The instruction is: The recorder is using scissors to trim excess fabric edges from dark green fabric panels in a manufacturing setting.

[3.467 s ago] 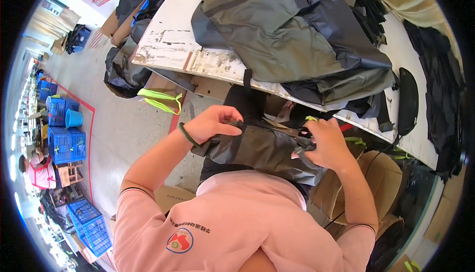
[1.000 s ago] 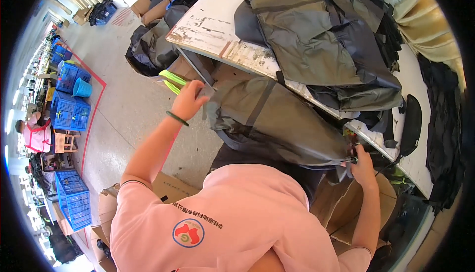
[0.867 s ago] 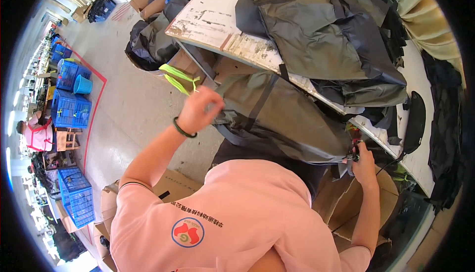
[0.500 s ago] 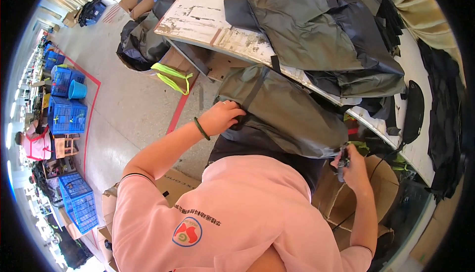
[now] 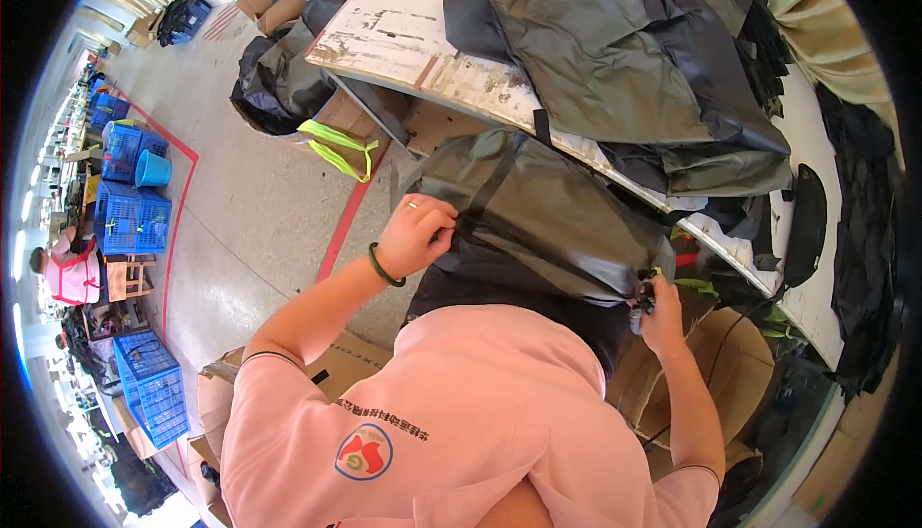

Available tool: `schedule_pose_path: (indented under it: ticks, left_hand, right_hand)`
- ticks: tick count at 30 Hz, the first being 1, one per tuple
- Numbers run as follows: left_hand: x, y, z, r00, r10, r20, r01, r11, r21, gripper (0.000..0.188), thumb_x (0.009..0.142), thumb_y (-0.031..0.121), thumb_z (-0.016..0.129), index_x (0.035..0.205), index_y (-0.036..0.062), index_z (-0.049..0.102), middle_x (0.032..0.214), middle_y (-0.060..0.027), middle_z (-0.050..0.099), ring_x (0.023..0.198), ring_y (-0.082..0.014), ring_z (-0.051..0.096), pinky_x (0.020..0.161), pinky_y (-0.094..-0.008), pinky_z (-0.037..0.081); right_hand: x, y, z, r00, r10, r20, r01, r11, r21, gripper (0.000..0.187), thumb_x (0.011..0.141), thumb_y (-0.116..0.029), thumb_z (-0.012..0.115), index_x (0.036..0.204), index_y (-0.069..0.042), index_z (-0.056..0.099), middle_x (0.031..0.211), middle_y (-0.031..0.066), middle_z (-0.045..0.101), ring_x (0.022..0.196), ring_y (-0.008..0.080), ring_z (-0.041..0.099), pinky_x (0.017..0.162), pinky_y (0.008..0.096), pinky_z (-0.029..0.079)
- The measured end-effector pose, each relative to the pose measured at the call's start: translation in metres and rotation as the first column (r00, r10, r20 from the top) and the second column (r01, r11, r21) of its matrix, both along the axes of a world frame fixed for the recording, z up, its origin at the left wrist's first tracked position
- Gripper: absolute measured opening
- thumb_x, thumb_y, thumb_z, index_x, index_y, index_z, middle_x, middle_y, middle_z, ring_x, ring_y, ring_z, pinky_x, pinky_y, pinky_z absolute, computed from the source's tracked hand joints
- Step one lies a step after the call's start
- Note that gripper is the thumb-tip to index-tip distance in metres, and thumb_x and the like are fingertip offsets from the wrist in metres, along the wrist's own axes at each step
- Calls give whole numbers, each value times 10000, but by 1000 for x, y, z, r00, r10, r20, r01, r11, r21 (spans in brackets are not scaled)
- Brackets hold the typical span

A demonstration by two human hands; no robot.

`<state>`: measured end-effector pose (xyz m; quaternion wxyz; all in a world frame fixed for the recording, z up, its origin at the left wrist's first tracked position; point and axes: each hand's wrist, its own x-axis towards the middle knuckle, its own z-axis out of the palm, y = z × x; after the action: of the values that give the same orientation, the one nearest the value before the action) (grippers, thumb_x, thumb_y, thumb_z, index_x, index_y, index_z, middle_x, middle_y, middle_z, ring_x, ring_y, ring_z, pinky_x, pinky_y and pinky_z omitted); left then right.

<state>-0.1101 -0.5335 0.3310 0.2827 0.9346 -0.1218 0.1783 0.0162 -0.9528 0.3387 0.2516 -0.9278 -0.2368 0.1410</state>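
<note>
1. Now: left hand (image 5: pixel 415 237) is pinching the near edge of the grey garment (image 5: pixel 543 211); right hand (image 5: pixel 658 299) is gripping its far corner with a small tool.
2. Garment is hanging off the table (image 5: pixel 403 38) edge, over the lap.
3. Step looks like spreading or inspecting; next move needs both grips kept, fabric taut.
4. Beyond: garment pile (image 5: pixel 624 57) is sitting on the table.

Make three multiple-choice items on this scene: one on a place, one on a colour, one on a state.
1. Where does the pile of grey garments lie?
A. on the white table
B. on the floor
C. in a blue crate

2. What colour is the band on the wrist of the left hand?
A. red
B. dark green
C. white

3. How does the left hand meet the grey-green garment?
A. hovers apart from it
B. lies flat, open
C. pinches its edge

Answers: 1 A, the pile rests on the tabletop; 2 B, the band is dark green; 3 C, the fingers close on the fabric's edge.
</note>
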Motion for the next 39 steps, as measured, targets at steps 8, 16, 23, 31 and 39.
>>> schedule_pose_path:
  ticks: [8,16,23,31,39]
  left_hand:
    - [3,2,68,919,22,393,-63,994,91,232,685,-36,641,851,93,544,1040,-57,657,981,-259,621,922,-458,461]
    - [1,3,64,978,-100,-183,1,878,-478,147,818,-9,595,942,52,544,945,-34,635,836,-137,608,765,-282,490]
    - [12,-3,62,718,-452,-529,-445,287,-848,159,868,6,624,1009,42,563,911,29,585,822,-40,547,760,-202,447]
    - [14,-10,60,696,-494,-521,-375,368,-851,209,826,-13,680,1007,30,587,938,11,618,857,-49,572,784,-213,465]
    - [24,-23,75,694,-495,-523,-385,358,-850,210,809,-33,687,999,24,618,935,18,625,856,-51,579,784,-209,471]
  right_hand:
    - [1,-29,34,996,-66,-54,77,970,229,310,698,91,661,904,-35,465,822,110,535,771,279,524,704,349,442]
    - [10,-45,53,971,-149,-188,188,960,209,281,706,103,638,872,-33,456,778,80,575,741,219,562,703,323,458]
    - [17,-46,49,966,-130,-225,164,977,138,263,712,82,646,887,-28,482,786,100,595,726,222,577,696,321,460]
    - [26,13,103,997,32,75,-34,999,26,525,576,-259,869,879,-35,504,745,86,577,696,296,541,654,379,429]
    - [23,120,125,850,498,174,-491,867,-80,653,499,-506,849,838,-54,521,754,92,587,747,284,562,705,358,345]
